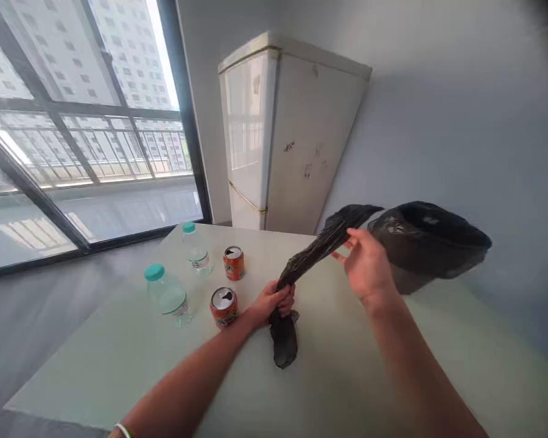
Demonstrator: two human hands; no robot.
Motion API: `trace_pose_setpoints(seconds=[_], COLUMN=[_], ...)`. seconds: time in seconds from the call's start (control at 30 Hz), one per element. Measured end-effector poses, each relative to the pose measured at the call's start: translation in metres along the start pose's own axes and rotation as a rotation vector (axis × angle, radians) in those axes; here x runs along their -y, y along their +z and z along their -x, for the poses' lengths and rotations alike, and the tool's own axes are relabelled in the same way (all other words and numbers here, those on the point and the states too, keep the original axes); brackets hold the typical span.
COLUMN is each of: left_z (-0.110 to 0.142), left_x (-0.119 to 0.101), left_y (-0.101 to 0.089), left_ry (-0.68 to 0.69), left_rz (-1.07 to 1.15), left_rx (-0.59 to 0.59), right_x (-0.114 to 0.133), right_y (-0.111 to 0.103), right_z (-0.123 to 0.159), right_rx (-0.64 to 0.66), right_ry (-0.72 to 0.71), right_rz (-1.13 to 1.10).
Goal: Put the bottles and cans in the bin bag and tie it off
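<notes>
A black plastic bag (317, 252), gathered into a long twisted strip, stretches between my two hands above the table. My left hand (276, 299) is closed in a fist around its lower part, and a bunched end hangs below the fist. Farther up the strip, my right hand (368, 258) holds it lightly between thumb and fingers. Beyond my right hand stands a bin (406, 277) lined with a black bag (432, 240), folded over the rim. The nearer orange can (223, 309) is right beside my left forearm, partly hidden by it.
Another opened orange can (234, 263) stands farther back on the pale table (95, 359). Two clear bottles with teal caps, a near one (168, 295) and a far one (196, 250), stand left of the cans. Behind the table are a white fridge (301, 134) and a wide window (82, 121).
</notes>
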State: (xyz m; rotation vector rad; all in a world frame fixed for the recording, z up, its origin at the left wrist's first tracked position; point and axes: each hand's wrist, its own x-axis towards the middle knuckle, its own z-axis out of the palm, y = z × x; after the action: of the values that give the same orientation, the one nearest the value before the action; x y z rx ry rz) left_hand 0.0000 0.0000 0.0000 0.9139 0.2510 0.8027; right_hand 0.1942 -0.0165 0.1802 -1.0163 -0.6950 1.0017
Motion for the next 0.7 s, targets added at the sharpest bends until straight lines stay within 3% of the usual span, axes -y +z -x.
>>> trace_pose_setpoints(seconds=[0.1, 0.27, 0.43, 0.6, 0.7], left_z=[-0.001, -0.002, -0.002, 0.003, 0.007], left_x=[-0.001, -0.002, -0.002, -0.008, -0.013], left_y=[0.002, 0.005, 0.006, 0.011, 0.013], left_ry=[0.058, 0.116, 0.032, -0.128, -0.23], left_rz=[0.045, 0.045, 0.013, -0.106, -0.166], left_rx=[-0.035, -0.06, 0.025, 0.199, 0.268], right_x=[-0.028, -0.076, -0.087, -0.065, -0.052], right_y=[0.019, 0.035, 0.037, 0.03, 0.026], right_z=[0.011, 0.025, 0.022, 0.011, 0.007], right_rx=[0.128, 0.449, 0.377, 0.263, 0.216], right_ry=[0.205, 0.496, 0.418, 0.303, 0.185], right_rz=[0.116, 0.178, 0.025, -0.18, -0.177])
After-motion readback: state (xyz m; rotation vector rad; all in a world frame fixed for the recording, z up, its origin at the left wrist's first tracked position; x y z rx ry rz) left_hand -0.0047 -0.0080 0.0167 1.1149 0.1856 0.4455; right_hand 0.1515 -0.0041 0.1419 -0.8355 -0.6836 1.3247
